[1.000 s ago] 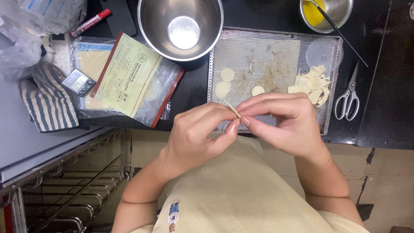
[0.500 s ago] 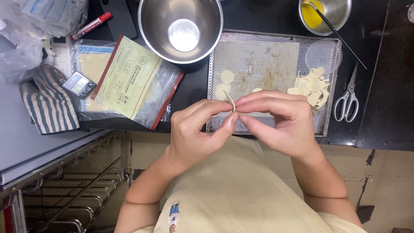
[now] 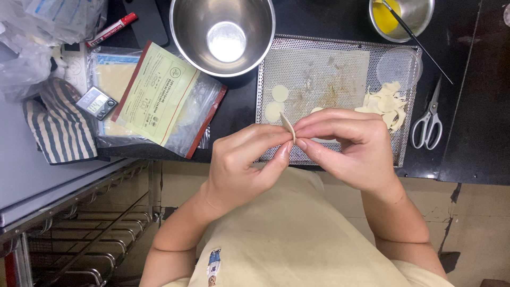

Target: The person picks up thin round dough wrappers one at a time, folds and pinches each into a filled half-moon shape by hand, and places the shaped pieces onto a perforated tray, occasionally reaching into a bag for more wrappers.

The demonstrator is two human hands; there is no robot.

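At my far left the striped oven mitt (image 3: 58, 125) and the plastic bag of sheets (image 3: 159, 101) are lying on the counter, and the steel bowl (image 3: 223, 34) is standing behind them. My left hand (image 3: 241, 167) is closing its thumb and forefinger on the lower edge of a small pale dough round (image 3: 287, 126), held edge-up just over the near rim of the perforated tray (image 3: 319, 69). My right hand (image 3: 348, 146) is pinching the same round from the other side, fingers nearly shut. I think the thin dough could tear or slip down if I am squeezing too hard. The scissors (image 3: 430, 119) are lying at the right.
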